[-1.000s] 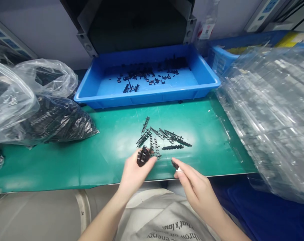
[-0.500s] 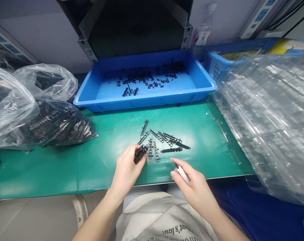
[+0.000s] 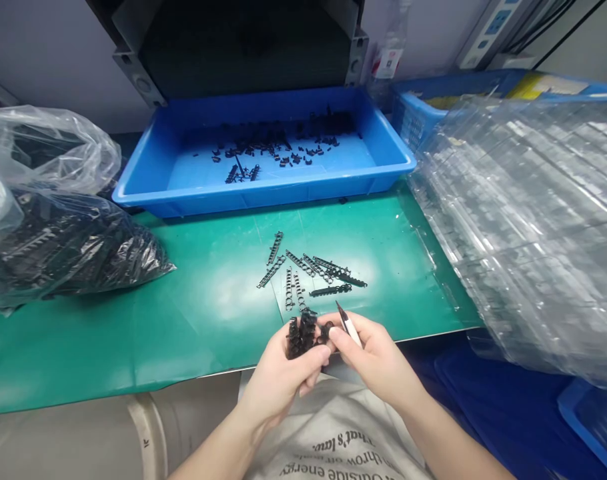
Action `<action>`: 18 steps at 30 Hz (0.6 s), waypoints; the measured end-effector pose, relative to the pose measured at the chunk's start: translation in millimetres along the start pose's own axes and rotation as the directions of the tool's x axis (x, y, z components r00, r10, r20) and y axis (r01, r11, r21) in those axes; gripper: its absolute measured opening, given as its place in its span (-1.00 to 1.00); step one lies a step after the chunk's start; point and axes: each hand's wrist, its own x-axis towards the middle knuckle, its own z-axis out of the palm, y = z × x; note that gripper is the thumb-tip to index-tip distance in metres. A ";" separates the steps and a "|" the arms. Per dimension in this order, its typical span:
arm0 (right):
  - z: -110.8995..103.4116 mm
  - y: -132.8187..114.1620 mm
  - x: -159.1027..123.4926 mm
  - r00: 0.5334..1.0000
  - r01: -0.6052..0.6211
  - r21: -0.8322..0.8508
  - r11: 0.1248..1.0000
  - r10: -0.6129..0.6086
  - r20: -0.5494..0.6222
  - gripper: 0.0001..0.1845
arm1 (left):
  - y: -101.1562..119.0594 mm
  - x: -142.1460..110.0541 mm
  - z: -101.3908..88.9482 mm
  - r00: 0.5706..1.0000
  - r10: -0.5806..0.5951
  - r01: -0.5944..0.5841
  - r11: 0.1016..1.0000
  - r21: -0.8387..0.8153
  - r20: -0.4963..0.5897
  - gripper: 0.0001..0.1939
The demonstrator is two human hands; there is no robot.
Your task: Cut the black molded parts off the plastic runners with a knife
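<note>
Head view: left hand [image 3: 278,373] curls round a bunch of black strips [image 3: 307,330]; right hand [image 3: 376,353], closed on a white tool [image 3: 351,329], meets the bunch at its three o'clock side. Loose strips [image 3: 330,291] lie at twelve o'clock from the hands, blue tray [image 3: 263,195] beyond.

The person's off-white garment [image 3: 328,415] is showing soft creases and dark printed lettering [image 3: 339,441], including the word "energy".

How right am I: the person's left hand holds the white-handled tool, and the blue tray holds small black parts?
Wrong hand: the head view shows the white-handled tool in the right hand. The blue tray does hold small black parts.
</note>
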 end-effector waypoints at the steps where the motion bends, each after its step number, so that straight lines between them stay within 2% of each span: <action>1: -1.6 0.3 -2.0 1.000 0.021 -0.097 0.995 -0.022 -0.009 -0.72 | -0.4 0.3 0.7 1.000 0.008 -0.008 1.000 -0.017 0.005 -0.70; 4: -7.9 -0.2 -10.2 0.991 0.133 -0.392 0.910 -0.134 0.025 -0.64 | 0.3 0.2 0.9 1.000 0.018 -0.018 0.999 -0.035 0.003 -0.70; 8: -12.7 -4.9 -19.7 0.974 0.226 -0.597 0.770 -0.173 0.145 -0.63 | 0.4 0.2 -0.3 1.000 -0.016 0.017 0.999 -0.048 0.019 -0.67; 18: -10.6 -5.5 -20.9 0.945 0.315 -0.704 0.637 -0.277 0.172 -0.64 | 0.0 -0.4 0.6 0.998 -0.031 0.032 0.999 -0.030 0.055 -0.67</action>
